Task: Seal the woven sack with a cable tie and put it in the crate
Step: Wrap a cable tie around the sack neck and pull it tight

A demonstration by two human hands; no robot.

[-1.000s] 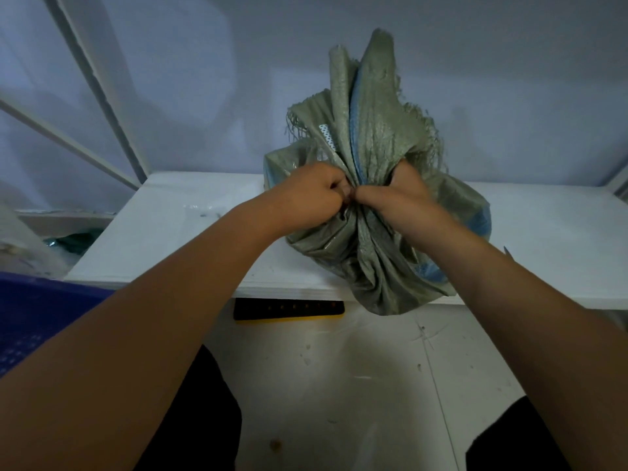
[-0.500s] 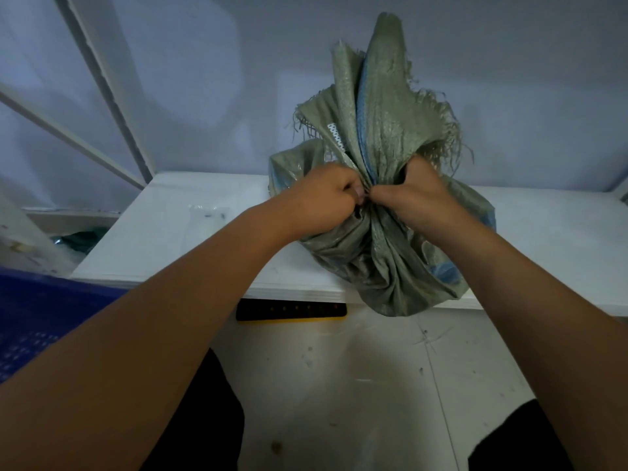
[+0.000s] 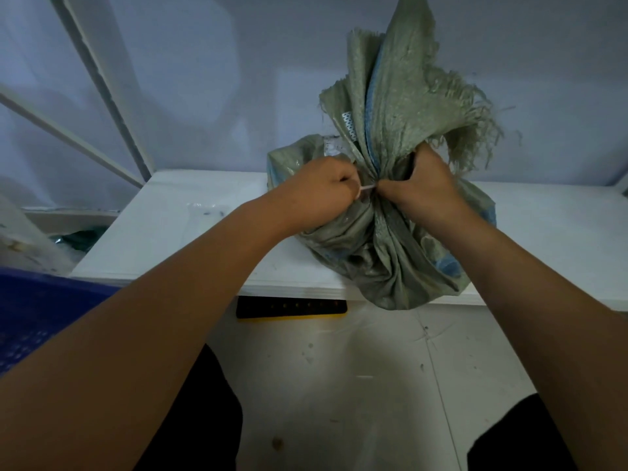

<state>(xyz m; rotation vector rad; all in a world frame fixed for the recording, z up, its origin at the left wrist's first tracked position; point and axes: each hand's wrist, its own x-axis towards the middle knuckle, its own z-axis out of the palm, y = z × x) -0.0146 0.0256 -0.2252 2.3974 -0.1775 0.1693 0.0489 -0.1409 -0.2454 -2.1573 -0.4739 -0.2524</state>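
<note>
On a white tabletop (image 3: 190,232) against a pale wall (image 3: 204,79), my left hand (image 3: 319,193) pinches the thin white cable tie (image 3: 367,188); my right hand (image 3: 426,195) clutches the neck of the grey-green woven sack (image 3: 384,253).

head cam | faces forward-down | near, over left hand (image 3: 324,193), right hand (image 3: 424,193), table (image 3: 176,232)

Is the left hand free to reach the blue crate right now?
Not yet, probably: the left hand pinches the cable tie at the sack. The crate sits just beside that forearm with nothing between, so it looks reachable once the hand lets go.
</note>
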